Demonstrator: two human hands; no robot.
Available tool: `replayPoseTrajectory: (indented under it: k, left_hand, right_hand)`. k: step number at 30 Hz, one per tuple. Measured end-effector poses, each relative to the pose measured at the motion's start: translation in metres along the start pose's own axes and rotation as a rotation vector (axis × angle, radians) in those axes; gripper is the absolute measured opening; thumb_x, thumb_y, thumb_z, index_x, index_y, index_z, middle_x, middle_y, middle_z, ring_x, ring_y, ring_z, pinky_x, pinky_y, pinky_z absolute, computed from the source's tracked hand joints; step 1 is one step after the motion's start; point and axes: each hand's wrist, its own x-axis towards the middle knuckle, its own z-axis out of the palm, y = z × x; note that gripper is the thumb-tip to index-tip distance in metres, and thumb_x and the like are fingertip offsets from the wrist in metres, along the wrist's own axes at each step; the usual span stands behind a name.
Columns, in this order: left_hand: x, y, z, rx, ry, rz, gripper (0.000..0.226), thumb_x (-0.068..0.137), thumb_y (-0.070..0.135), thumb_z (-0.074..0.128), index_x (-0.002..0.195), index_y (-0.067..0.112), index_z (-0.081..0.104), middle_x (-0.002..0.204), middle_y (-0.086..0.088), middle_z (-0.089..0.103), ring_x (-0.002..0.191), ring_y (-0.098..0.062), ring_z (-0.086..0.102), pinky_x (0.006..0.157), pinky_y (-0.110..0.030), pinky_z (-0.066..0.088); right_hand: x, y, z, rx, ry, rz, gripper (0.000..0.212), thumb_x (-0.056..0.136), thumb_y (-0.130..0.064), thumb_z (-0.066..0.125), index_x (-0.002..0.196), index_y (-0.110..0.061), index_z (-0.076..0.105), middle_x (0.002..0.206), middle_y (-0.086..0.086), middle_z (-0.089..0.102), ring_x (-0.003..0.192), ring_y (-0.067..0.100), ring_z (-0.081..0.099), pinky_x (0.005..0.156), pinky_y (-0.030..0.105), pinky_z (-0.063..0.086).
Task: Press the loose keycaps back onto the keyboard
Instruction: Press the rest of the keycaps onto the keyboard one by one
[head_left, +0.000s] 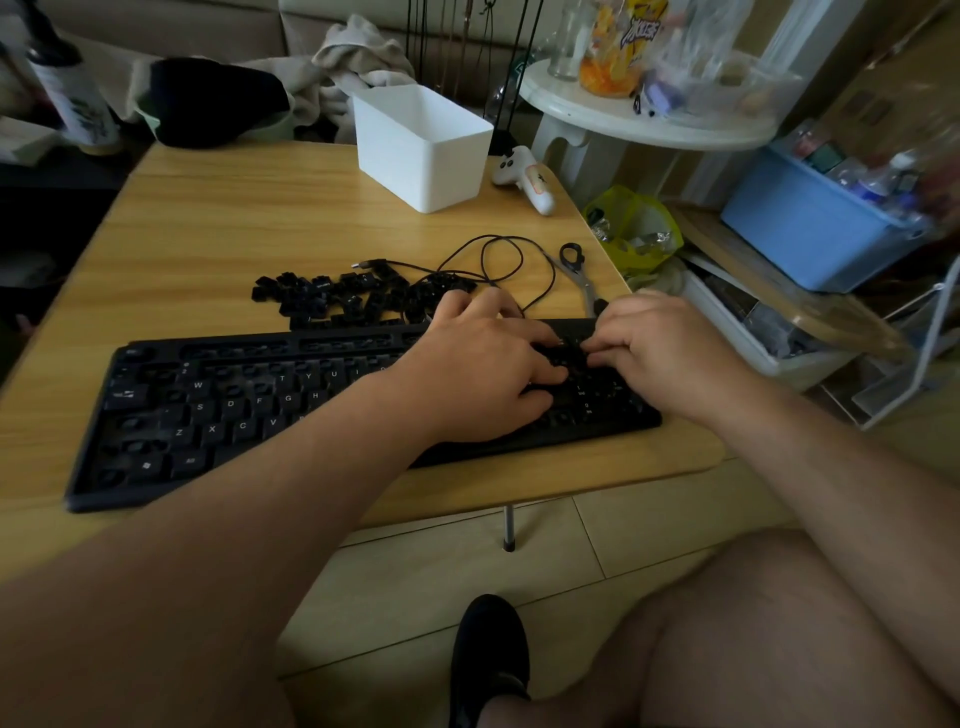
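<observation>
One white bin (423, 148) at the table's (218, 218) far edge, contents not visible. One black keyboard (218, 410) near the front edge; loose keycaps (358, 301), too many to count, heaped just behind it. Left hand (483, 369) and right hand (660, 353) rest on its right end, fingers curled; whether they hold anything, cannot tell.
</observation>
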Motion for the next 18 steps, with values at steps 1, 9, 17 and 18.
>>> replayPoseTrajectory:
  k: [1,9,17,18]
  left_hand:
    - [0.000,-0.001,0.000,-0.006,-0.005,0.000,0.038,0.103,0.056,0.041,0.137,0.057,0.056,0.155,0.024,0.041,0.141,-0.022,0.026,0.107,-0.048,0.023]
    - [0.001,-0.002,0.000,-0.013,-0.021,0.005,0.037,0.102,0.058,0.041,0.136,0.058,0.056,0.155,0.026,0.041,0.141,-0.021,0.025,0.108,-0.048,0.022]
    - [0.003,-0.003,0.000,-0.040,-0.033,0.000,0.038,0.103,0.057,0.043,0.139,0.058,0.054,0.156,0.027,0.040,0.141,-0.020,0.024,0.108,-0.046,0.021]
    - [0.003,-0.003,0.000,-0.043,-0.030,0.000,0.038,0.103,0.057,0.043,0.139,0.058,0.054,0.155,0.027,0.040,0.141,-0.020,0.024,0.107,-0.046,0.021]
  right_hand:
    - [0.001,0.002,0.000,-0.019,0.003,-0.025,0.008,0.087,-0.018,0.081,0.095,-0.017,0.083,0.090,-0.006,0.069,0.092,0.017,0.058,0.082,0.038,0.052]
    - [0.010,-0.005,-0.003,-0.209,-0.126,-0.091,0.008,0.088,-0.011,0.075,0.092,-0.016,0.080,0.089,-0.001,0.065,0.094,0.027,0.059,0.075,0.045,0.056]
    - [-0.005,-0.001,-0.012,0.266,-0.027,0.396,0.009,0.096,-0.027,0.072,0.098,-0.035,0.077,0.093,-0.023,0.063,0.091,-0.006,0.055,0.073,0.017,0.042]
    - [-0.006,-0.003,-0.014,0.282,-0.025,0.411,0.008,0.096,-0.029,0.072,0.096,-0.035,0.076,0.093,-0.023,0.063,0.090,-0.006,0.055,0.075,0.020,0.044]
